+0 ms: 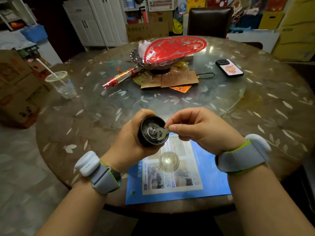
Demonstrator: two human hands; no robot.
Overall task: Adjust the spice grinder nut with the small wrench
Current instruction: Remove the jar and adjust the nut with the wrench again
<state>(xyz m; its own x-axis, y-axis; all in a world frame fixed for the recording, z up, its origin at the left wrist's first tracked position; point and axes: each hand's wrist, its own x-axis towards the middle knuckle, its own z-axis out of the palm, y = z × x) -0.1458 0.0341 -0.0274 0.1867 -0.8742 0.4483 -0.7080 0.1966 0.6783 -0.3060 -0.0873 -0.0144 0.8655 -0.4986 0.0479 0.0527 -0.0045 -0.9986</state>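
Grinder nut [152, 129] — blurred under wrench head [160, 132]; grinder body hidden by left hand [129, 142].

Almost nothing legible anywhere. Dark handwritten characters on the brown paper envelope [179, 78] beneath the glass bowl, too small and skewed to read with certainty, possibly three characters. Rows of small white print on the blue leaflet [172, 176] at the near table edge, including captions under its photos, all blurred beyond reading. Printed marks on the cardboard boxes [15, 86] at left, and on the carton [147, 30] behind the table, likewise unreadable. Cartoon figure only, no lettering made out, on the phone case [229, 68]. Gold pattern on the red paper cut-out [175, 48], no characters made out.
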